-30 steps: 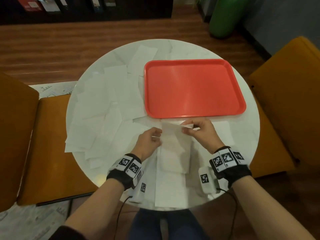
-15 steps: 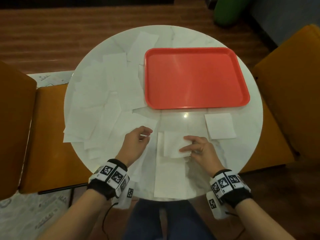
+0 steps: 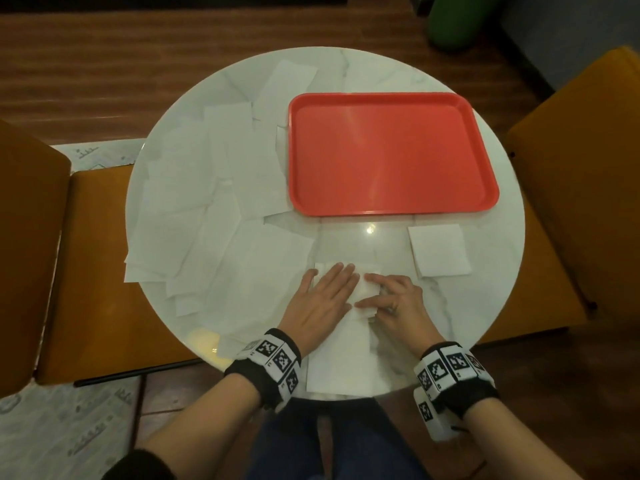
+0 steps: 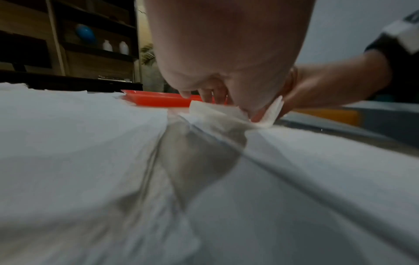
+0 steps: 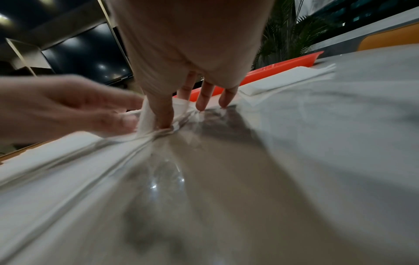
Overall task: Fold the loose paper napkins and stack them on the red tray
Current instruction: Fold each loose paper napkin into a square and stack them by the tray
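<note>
A long white napkin [image 3: 348,351] lies at the table's near edge, its far end folded back toward me. My left hand [image 3: 325,294] lies flat on that folded part with straight fingers. Beside it my right hand [image 3: 393,297] presses the fold with thumb and fingertips [image 5: 164,114]; a small flap [image 4: 275,109] stands up between the two hands. The red tray [image 3: 391,202] sits beyond them with nothing on it. One folded square napkin [image 3: 440,249] lies on the table just right of my hands. Several loose napkins [image 3: 207,209] overlap on the left half.
The round white marble table [image 3: 381,71] is flanked by orange seats [image 3: 581,188] left and right. A green object [image 3: 453,22] stands on the wooden floor at the far right. My legs are under the near edge.
The napkin's far end has been folded back toward me and laid down. My left hand moved right onto it and flattened. The right hand went from holding the flap to pressing it.
</note>
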